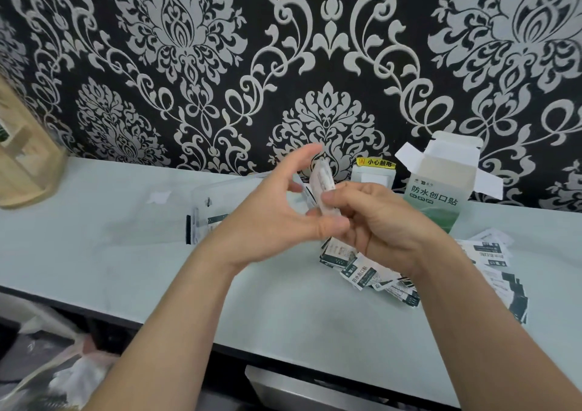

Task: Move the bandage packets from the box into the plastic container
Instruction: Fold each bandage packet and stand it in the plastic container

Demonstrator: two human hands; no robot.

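Between the hands | packet stack (323,187) pinched by right hand (381,225), left hand (271,215) spread, thumb steadying it | step: likely squaring stack | next: lower it into plastic container (204,204) behind left hand.

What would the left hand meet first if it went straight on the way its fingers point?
The packets pinched in the right hand: the left hand points up and right, at them. Past those, probably the wall; depth is unclear.
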